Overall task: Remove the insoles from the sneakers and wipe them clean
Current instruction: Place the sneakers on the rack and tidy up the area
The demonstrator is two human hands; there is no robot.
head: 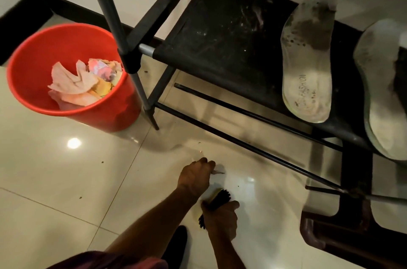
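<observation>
Tiled floor (pixel 66 180) | left hand (pixel 195 177) grip pinching a scrap (pixel 219 172), likely tidying; right hand (pixel 221 219) grip wrapping brush (pixel 222 196); insoles (pixel 307 66) waiting on shelf (pixel 220 37)

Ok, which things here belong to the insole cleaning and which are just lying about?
For the job: printed insole, second insole, both on the rack shelf; brush gripped by the right hand.
Lying about: red bucket of crumpled rags; brown stool; small scrap the left hand pinches at the floor.

Reaching down — left hand (pixel 195 177) pinches a small object (pixel 219 172), right hand (pixel 221 219) grips brush (pixel 222 195).
</observation>
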